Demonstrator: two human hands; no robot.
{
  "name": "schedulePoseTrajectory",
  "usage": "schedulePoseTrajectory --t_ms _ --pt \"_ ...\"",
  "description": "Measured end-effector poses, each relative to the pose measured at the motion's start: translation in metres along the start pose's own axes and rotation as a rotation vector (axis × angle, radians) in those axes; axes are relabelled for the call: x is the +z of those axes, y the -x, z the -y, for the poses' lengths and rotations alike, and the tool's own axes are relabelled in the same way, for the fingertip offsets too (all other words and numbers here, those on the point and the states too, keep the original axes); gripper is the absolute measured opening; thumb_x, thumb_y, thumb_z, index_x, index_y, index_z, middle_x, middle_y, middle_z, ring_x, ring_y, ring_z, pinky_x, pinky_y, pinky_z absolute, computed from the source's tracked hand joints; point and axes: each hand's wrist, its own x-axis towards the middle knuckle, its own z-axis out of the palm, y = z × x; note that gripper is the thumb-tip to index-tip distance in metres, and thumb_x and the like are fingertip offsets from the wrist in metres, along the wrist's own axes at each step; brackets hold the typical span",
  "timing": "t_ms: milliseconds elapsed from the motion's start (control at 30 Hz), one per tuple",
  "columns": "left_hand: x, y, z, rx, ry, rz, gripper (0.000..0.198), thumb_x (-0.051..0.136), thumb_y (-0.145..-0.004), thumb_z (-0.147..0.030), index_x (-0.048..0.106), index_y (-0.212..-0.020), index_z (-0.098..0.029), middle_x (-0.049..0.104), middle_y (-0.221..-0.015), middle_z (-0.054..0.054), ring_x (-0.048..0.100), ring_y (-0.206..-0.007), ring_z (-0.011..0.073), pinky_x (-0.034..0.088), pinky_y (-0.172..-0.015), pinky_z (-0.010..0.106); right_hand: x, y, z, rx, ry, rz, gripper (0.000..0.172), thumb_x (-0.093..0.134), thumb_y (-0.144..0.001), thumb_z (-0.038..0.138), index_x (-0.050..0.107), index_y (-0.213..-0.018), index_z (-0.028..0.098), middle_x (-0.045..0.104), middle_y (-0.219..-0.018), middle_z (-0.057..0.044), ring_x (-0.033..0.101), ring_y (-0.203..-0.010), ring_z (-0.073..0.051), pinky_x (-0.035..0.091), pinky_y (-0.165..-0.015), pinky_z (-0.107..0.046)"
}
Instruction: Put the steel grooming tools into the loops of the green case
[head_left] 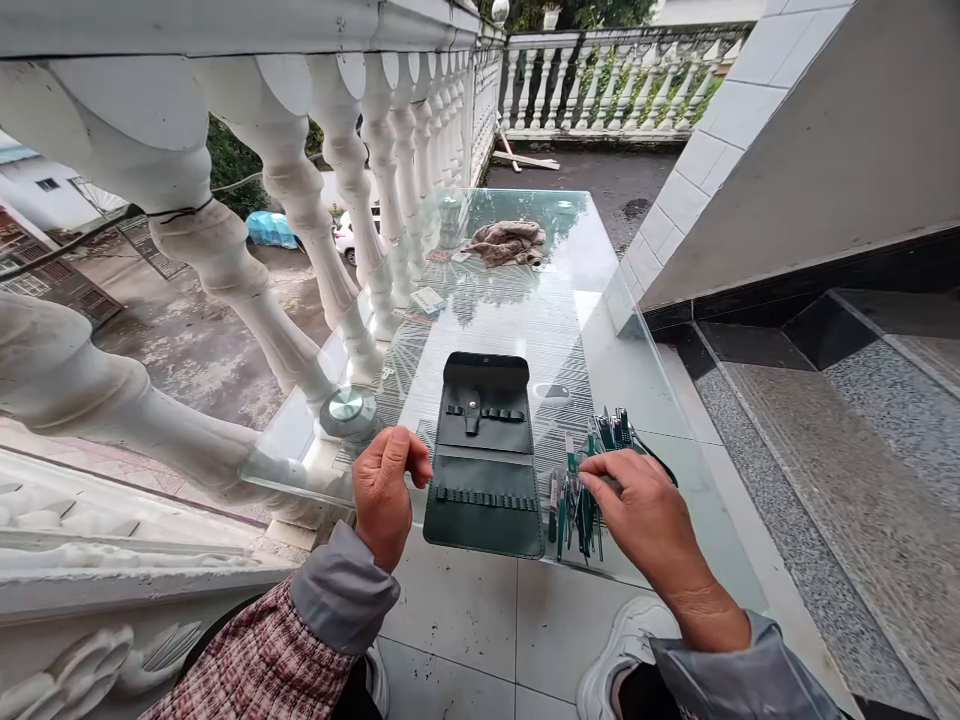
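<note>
A dark green manicure case (484, 455) lies unfolded on the glass table, with rows of elastic loops and a snap strap in its upper half. Just left of it, my left hand (386, 495) hovers with curled fingers, and nothing shows in it. To the case's right lies a pile of slim metal grooming tools (581, 515), some with green handles. Nail clippers (615, 428) sit at the pile's far end. Over this pile my right hand (641, 505) has thumb and forefinger pinched together. Whatever is between those fingertips is too small to make out.
On the glass table (517, 325) are a crumpled brown cloth (506, 243) and a small packet (427, 300). A white balustrade (292, 210) runs along the left side. Stone steps (817, 450) rise on the right. My white shoes (626, 650) are below the near edge.
</note>
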Motion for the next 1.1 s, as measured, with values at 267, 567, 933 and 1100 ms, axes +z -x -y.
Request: schedulePoseTrajectory --t_ms 267,567,933,1100 --pt "0.003 -0.002 0.0 0.005 0.008 0.004 0.034 0.048 -0.089 -0.036 0.056 -0.062 -0.016 0.05 -0.049 -0.002 0.043 -0.044 0.0081 0.035 -0.044 0.019 -0.021 -0.004 -0.017 0.126 -0.032 -0.128 0.02 0.048 -0.078 0.036 0.063 -0.078 0.022 0.065 -0.084 -0.005 0.052 -0.083 -0.022 0.04 -0.073 -0.034" --pt "0.003 -0.001 -0.001 -0.002 0.013 0.011 0.034 0.047 -0.089 -0.035 0.057 -0.062 -0.016 0.051 -0.05 -0.002 0.044 -0.045 0.008 0.036 -0.044 0.018 -0.039 -0.006 -0.033 0.414 -0.13 -0.298 0.036 0.05 -0.072 0.046 0.066 -0.09 0.02 0.066 -0.085 -0.007 0.055 -0.071 -0.02 0.042 -0.07 -0.035" --pt "0.004 -0.001 0.002 -0.014 0.001 0.024 0.034 0.046 -0.09 -0.033 0.057 -0.063 -0.017 0.051 -0.05 -0.002 0.044 -0.046 0.0083 0.036 -0.044 0.019 -0.037 -0.006 -0.031 0.352 -0.142 -0.303 0.029 0.052 -0.074 0.044 0.065 -0.084 0.021 0.065 -0.083 -0.005 0.055 -0.072 -0.019 0.043 -0.07 -0.034" --pt "0.004 -0.001 0.003 -0.013 0.003 0.026 0.034 0.046 -0.09 -0.034 0.056 -0.062 -0.016 0.051 -0.05 -0.002 0.044 -0.045 0.008 0.036 -0.044 0.019 -0.022 -0.001 -0.024 0.142 -0.099 -0.248 0.022 0.05 -0.08 0.039 0.064 -0.081 0.021 0.064 -0.082 -0.004 0.054 -0.076 -0.019 0.043 -0.07 -0.033"
